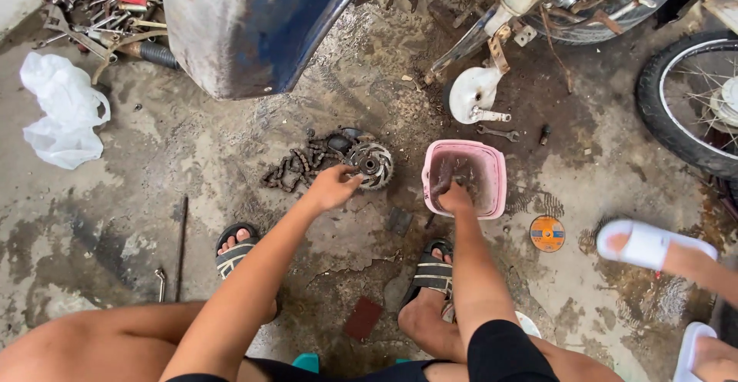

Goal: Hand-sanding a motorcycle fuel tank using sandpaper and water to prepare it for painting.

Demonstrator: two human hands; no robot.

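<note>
My left hand (332,187) reaches forward to a toothed metal sprocket (372,164) lying flat on the stained concrete floor, fingertips pinched on its near edge. A greasy drive chain (296,166) lies heaped just left of the sprocket. My right hand (455,197) is dipped into a pink square plastic tub (500,174) of dark liquid; its fingers are under the surface, so whether it holds anything is hidden. My feet in black sandals (234,250) rest below both hands.
A blue motorcycle body (254,21) hangs over the floor at top. A spoked wheel (692,97) stands at right, a heap of wrenches (96,9) at top left, a white plastic bag (61,109) at left. Another person's white-sandalled foot (649,244) is near an orange cutting disc (546,234).
</note>
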